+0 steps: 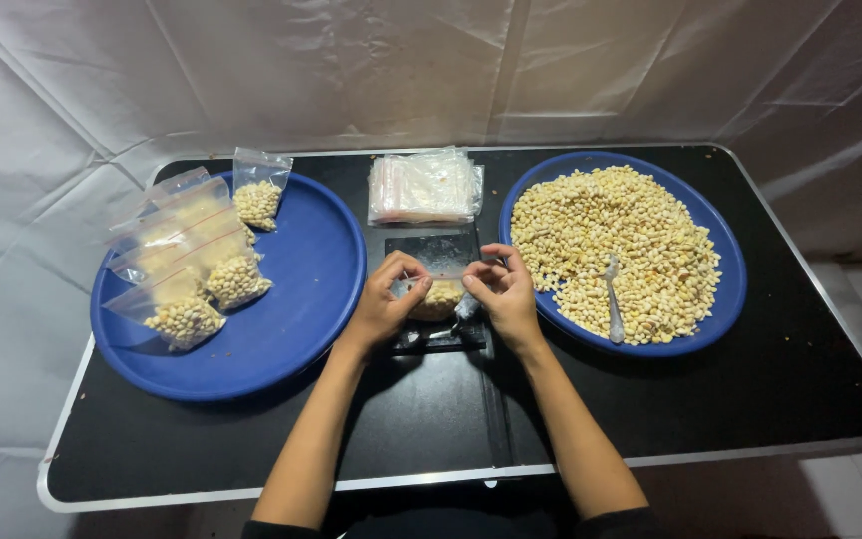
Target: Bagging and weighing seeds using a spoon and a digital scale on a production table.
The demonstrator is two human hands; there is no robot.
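My left hand and my right hand together pinch the top edge of a small clear zip bag partly filled with pale beans. The bag hangs just above a small black scale in the middle of the black table. Right of my hands stands a blue plate heaped with loose pale beans. A metal spoon lies in that heap.
A second blue plate on the left carries several filled zip bags. A stack of empty clear bags lies behind the scale. White cloth hangs behind the table. The table's metal-trimmed front edge is near me.
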